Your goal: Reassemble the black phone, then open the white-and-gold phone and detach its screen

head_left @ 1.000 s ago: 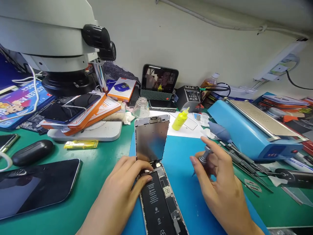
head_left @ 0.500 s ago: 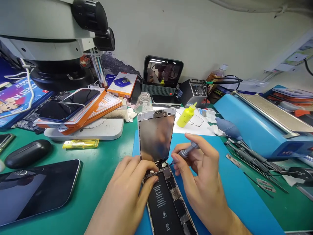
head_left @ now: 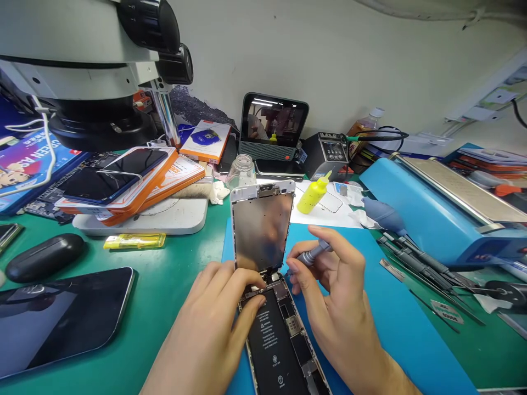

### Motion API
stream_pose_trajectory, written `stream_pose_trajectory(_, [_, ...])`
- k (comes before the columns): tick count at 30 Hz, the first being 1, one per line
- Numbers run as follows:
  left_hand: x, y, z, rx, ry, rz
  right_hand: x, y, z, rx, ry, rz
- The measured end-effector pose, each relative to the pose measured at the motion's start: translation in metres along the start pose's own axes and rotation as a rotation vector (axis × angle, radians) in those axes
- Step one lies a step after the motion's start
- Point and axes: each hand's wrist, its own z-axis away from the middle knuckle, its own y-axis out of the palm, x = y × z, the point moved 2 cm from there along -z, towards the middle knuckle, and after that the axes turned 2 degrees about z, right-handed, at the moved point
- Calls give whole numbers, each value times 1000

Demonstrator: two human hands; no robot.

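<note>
An opened phone (head_left: 275, 340) lies in front of me, its black battery and circuit parts bare. Its screen panel (head_left: 262, 233) stands up from the top end, back side facing me. My left hand (head_left: 222, 312) grips the phone's upper left, with thumb and fingers closed around the edge; the fingertips are partly hidden. Between the thumb and fingers of my right hand (head_left: 335, 296) is a small grey screwdriver (head_left: 315, 254), slanting down to the phone's upper right corner. I cannot tell whether its tip touches a screw. A blue mat (head_left: 391, 307) lies underneath.
A microscope (head_left: 102, 71) overhangs the back left. At left lie another phone (head_left: 61, 318), a black case (head_left: 45, 257) and a yellow lighter (head_left: 134, 241). Behind the panel are a yellow bottle (head_left: 312, 196) and glass jar (head_left: 242, 173). Tweezers (head_left: 420, 263) and a blue machine (head_left: 436, 203) occupy the right.
Both hands keep their grips, and the screwdriver stays by the phone's upper right corner. The whole view has shifted only slightly.
</note>
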Motion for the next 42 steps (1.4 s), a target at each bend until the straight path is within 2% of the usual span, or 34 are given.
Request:
stream_pose_trajectory(8, [3,-3,-2,52,15,-23,1,-1,2,-6,-18,9])
stream_pose_trajectory(14, [2,-1,1,-2,-9,-6,2,-1,2,9,-20,29])
stream_pose_trajectory(24, [-1,-1,0,-5,-6,8,1,-2,1,15,-50,76])
stream_pose_trajectory(35, [-1,-2,-1,19,20,10,14,-6,-4,92,-234,174])
stream_pose_trajectory(39, [-1,0,-1,18,5,7,15,-8,-3,40,-367,285])
stream_pose_trajectory(42, [-3,1,0,8,3,6,10,-10,-3,39,-296,213])
